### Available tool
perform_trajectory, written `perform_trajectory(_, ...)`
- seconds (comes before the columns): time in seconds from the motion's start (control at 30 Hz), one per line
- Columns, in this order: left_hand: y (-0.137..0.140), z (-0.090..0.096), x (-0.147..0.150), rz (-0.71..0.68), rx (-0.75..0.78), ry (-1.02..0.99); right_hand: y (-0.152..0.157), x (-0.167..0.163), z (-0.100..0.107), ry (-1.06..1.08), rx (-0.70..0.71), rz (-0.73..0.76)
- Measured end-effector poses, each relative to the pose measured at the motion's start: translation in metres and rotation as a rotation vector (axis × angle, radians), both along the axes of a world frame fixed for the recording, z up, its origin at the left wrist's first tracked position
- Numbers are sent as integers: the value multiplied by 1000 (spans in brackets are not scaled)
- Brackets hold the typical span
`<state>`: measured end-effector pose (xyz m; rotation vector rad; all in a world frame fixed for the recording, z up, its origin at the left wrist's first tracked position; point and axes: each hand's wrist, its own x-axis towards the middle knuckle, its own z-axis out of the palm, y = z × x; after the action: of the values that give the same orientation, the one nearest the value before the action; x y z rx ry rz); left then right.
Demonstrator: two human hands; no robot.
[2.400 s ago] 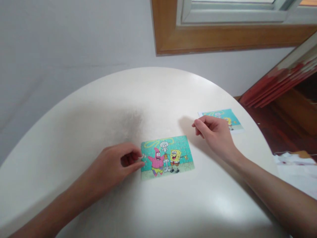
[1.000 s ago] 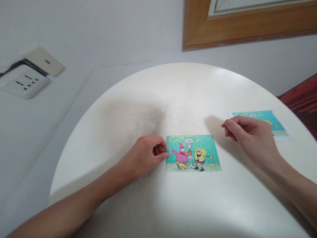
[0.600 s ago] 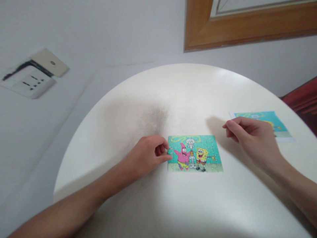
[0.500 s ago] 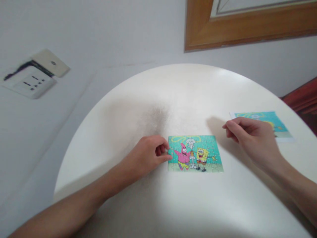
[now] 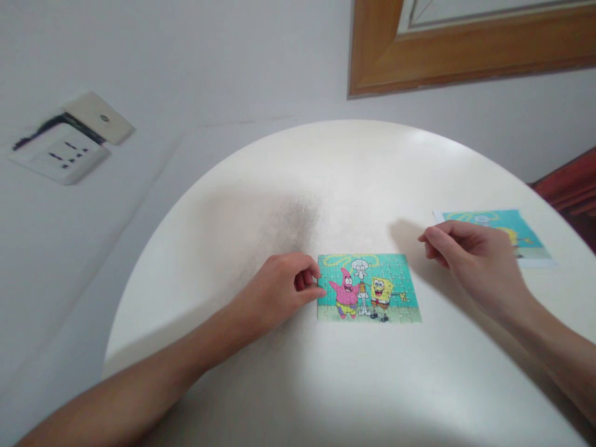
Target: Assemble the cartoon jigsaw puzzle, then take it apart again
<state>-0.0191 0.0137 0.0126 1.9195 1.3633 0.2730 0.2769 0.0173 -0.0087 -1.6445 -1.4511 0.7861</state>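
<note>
A jigsaw puzzle (image 5: 367, 288) lies flat on the white table, its pieces joined into a picture of a pink starfish, a pale squid figure and a yellow sponge figure on turquoise. At its left edge is my left hand (image 5: 288, 285), thumb stretched out over the border and fingers curled, with a gap between them. My right hand (image 5: 475, 257) hovers to the right of the puzzle, thumb and fingers drawn together; nothing shows in them. Behind it, partly hidden, lies a printed picture sheet (image 5: 531, 234) in the same colours.
The round white table (image 5: 372, 167) reaches to the wall, and its surface has a grey scuffed patch. A wall socket (image 5: 69, 155) juts out at the left. At the upper right is a wooden frame (image 5: 377, 56); red cloth (image 5: 572, 186) hangs beyond the table's right edge.
The whole view has shifted very slightly. Both hands and the puzzle keep nearly the same places and poses.
</note>
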Motion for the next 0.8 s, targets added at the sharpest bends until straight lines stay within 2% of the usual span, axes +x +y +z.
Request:
perform_trajectory(0.4,2,4,-1,-89,57,0,1,0,0,0,4,-4)
perform_trajectory(0.8,3,1,-4,-73,101,-43,1,1,-1,12,12,-3)
